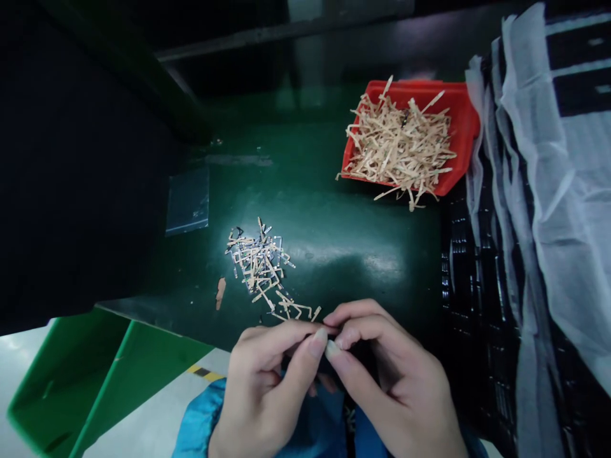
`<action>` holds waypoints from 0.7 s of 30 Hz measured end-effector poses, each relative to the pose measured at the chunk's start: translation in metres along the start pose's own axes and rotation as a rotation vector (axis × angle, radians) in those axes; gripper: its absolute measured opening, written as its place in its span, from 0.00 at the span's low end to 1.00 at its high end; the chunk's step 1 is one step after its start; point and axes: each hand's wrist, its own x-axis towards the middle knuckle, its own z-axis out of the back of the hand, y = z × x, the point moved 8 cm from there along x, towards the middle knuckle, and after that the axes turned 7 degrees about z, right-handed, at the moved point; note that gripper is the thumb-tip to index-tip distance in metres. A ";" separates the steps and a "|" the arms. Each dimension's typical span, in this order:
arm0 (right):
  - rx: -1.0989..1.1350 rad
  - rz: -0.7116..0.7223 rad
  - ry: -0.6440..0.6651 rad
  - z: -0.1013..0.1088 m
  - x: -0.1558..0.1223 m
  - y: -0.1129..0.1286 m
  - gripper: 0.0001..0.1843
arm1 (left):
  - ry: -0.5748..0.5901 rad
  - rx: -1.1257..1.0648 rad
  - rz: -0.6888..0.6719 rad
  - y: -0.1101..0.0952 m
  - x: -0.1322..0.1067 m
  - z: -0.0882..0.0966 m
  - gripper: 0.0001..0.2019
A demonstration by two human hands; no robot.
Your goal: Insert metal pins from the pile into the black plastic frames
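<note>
My left hand [277,381] and my right hand [391,375] meet at the fingertips near the front edge of the green table [324,216]. Thumb and index finger are pinched together on both. Whatever sits between them is hidden or too small to make out. Just beyond the fingers lies a loose pile of small, thin, bent strips [260,261], some beige and some silvery. A few of these strips trail toward my left fingertips; I cannot tell whether one touches them.
A red bin [461,127] heaped with beige strips [398,143] stands at the back right. Black trays [472,305] with white sheets [548,159] line the right side. A clear bag [188,200] and a brown scrap [220,292] lie left. A green bin [67,375] is below left.
</note>
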 end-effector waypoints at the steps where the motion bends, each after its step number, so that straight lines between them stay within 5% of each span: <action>1: -0.006 0.009 0.003 0.000 0.000 0.000 0.07 | -0.007 0.005 -0.012 0.000 0.000 0.000 0.11; 8: -0.053 0.057 -0.081 0.006 0.002 0.003 0.06 | 0.242 -0.170 0.184 0.018 0.004 -0.011 0.22; 14: 0.011 0.008 -0.046 0.007 0.003 -0.002 0.05 | 0.346 -0.266 0.256 0.023 -0.004 -0.012 0.24; 21: 0.059 -0.018 -0.028 0.006 0.001 -0.005 0.05 | 0.280 -0.311 0.374 0.021 -0.007 -0.011 0.20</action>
